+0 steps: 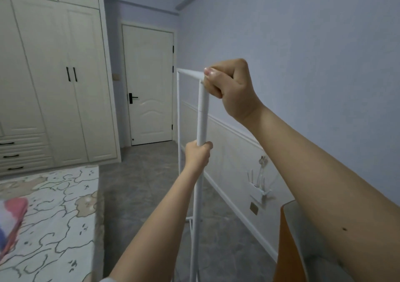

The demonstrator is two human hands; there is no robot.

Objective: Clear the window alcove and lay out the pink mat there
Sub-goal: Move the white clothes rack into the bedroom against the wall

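While the tall white tubular metal rack (202, 117) is held upright between bed and wall, its top corner is gripped by the right hand (229, 86) and its near post, lower, by the left hand (198, 153); both sets of fingers are clamped round tube. No pink mat is seen.

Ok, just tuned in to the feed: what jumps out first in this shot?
Dead centre, both hands grip a white tubular rack: the right hand at its top corner, the left hand lower on the near upright. Behind it, a closed white door stands at the far end of the room, with cream wardrobes on the left and a patterned bed cover at lower left.
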